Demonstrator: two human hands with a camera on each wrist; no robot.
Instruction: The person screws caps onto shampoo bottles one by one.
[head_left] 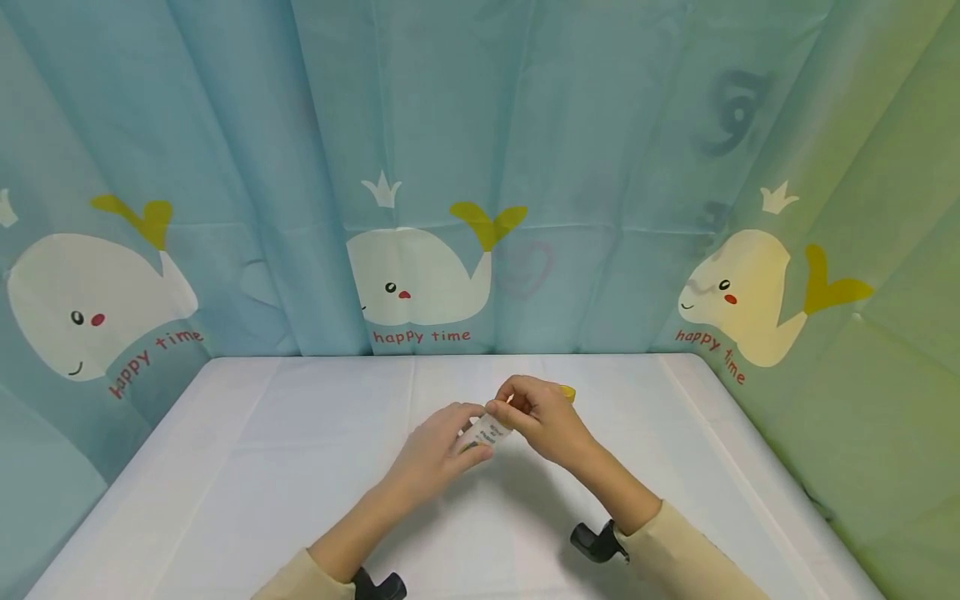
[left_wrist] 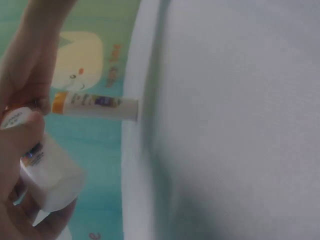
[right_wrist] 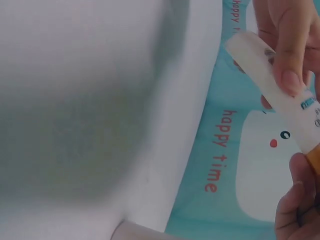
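A white glue stick (head_left: 485, 431) with printed lettering is held tilted above the white table. My left hand (head_left: 438, 446) grips its white body, thumb on one side and fingers round the other, as the right wrist view shows. At its orange cap (right_wrist: 314, 156) my right hand (head_left: 546, 419) pinches with thumb and curled fingers. A second glue stick (left_wrist: 100, 105), also white with an orange cap, stands upright on the table behind my right hand. In the head view only its yellow-orange top (head_left: 567, 392) shows; the hand hides the rest.
The white-covered table (head_left: 300, 475) reaches back to a blue-green curtain (head_left: 600, 167) printed with whales, which also hangs at both sides. A black wrist mount (head_left: 596, 542) sits by the right sleeve, another black mount (head_left: 381, 587) by the left.
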